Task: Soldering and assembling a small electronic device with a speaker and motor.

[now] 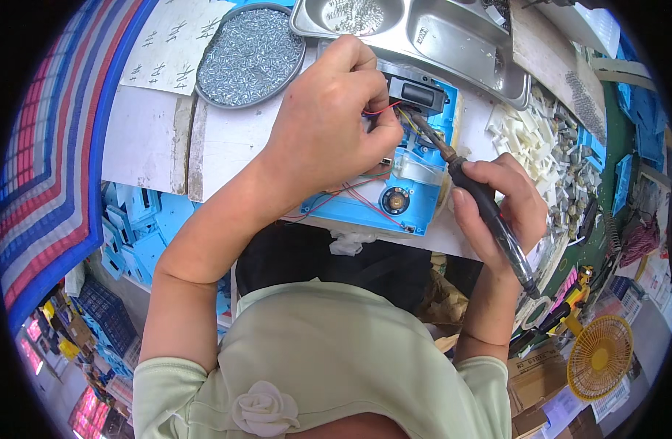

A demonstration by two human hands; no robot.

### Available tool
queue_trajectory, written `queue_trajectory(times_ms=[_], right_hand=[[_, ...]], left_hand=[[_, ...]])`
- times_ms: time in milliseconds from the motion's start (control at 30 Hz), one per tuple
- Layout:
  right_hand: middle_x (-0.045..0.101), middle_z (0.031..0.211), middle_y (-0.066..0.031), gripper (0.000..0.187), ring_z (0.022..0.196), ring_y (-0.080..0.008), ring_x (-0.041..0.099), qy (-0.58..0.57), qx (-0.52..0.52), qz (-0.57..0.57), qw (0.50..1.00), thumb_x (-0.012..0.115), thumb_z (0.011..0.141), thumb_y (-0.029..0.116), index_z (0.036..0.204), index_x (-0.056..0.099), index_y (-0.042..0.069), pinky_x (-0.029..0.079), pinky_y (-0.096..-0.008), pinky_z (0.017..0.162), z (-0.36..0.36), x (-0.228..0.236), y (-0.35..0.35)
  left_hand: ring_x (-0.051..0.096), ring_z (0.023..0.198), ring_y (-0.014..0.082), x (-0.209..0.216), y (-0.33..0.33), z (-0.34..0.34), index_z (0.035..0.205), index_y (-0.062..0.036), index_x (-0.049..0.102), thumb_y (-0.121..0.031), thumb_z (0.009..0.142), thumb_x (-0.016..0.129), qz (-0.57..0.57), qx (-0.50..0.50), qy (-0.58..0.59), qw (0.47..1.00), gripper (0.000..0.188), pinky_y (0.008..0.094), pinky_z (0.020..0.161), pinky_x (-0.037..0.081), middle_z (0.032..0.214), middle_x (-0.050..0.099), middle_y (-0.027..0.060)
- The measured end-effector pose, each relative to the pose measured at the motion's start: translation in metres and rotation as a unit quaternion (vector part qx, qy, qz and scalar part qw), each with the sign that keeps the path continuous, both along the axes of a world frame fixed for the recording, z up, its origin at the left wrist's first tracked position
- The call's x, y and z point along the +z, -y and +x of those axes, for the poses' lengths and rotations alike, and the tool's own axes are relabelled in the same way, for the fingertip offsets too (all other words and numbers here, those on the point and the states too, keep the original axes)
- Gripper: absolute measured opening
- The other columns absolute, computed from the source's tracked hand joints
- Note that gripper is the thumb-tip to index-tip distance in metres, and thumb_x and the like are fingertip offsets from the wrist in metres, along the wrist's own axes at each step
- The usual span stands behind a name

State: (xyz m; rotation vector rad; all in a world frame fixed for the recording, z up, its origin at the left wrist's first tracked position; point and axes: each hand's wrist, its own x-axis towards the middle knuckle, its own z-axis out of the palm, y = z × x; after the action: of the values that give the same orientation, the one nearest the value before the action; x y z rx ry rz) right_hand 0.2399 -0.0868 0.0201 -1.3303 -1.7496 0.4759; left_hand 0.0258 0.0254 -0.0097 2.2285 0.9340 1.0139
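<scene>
A light-blue plastic housing lies in front of me with circuit parts, thin wires and a small round speaker in it. At its far end sits a black rectangular part. My left hand is closed in a pinch over the housing's left side, with a thin red wire coming out by the fingertips. My right hand grips a soldering iron by its black handle. The iron's tip points into the housing beside the black part, close to the left fingertips. My left hand hides part of the housing.
A round grey tray of small screws stands at the far left, next to a marked paper sheet. Behind the housing is a steel compartment tray. White and metal parts are heaped on the right. A yellow fan stands lower right.
</scene>
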Motion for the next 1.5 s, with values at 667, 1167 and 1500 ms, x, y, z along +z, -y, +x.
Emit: queue_trajectory(times_ms=[667, 1167, 1500], right_hand=[[0.069, 0.076, -0.009, 0.032, 0.061, -0.019, 0.058, -0.01, 0.016, 0.01, 1.0, 0.084, 0.072, 0.001, 0.102, 0.071, 0.002, 0.043, -0.029, 0.055, -0.002, 0.001, -0.006], [0.069, 0.076, -0.0084, 0.032, 0.062, -0.019, 0.059, 0.0, 0.011, 0.005, 1.0, 0.085, 0.074, 0.003, 0.104, 0.071, 0.003, 0.044, -0.0297, 0.056, -0.001, 0.002, -0.003], [0.068, 0.074, -0.0102, 0.03, 0.06, -0.0199, 0.058, -0.019, 0.001, 0.039, 0.999, 0.083, 0.074, 0.003, 0.102, 0.071, 0.0, 0.043, -0.029, 0.054, 0.006, 0.001, 0.009]], left_hand=[[0.055, 0.07, 0.0206, -0.002, -0.002, -0.001, 0.071, 0.0002, 0.058, 0.001, 0.069, 0.071, 0.015, -0.005, 0.008, 1.0, 0.014, 0.0305, 0.06, 0.048, 0.084, 0.051, 0.0084], [0.057, 0.071, 0.0212, -0.002, 0.0, 0.0, 0.071, 0.0002, 0.059, 0.001, 0.069, 0.071, 0.014, 0.005, 0.005, 1.0, 0.012, 0.0307, 0.062, 0.049, 0.084, 0.052, 0.0086], [0.056, 0.072, 0.022, -0.001, 0.0, 0.0, 0.072, 0.0007, 0.059, 0.0, 0.069, 0.071, 0.021, 0.002, -0.001, 1.0, 0.013, 0.0314, 0.063, 0.049, 0.084, 0.051, 0.0089]])
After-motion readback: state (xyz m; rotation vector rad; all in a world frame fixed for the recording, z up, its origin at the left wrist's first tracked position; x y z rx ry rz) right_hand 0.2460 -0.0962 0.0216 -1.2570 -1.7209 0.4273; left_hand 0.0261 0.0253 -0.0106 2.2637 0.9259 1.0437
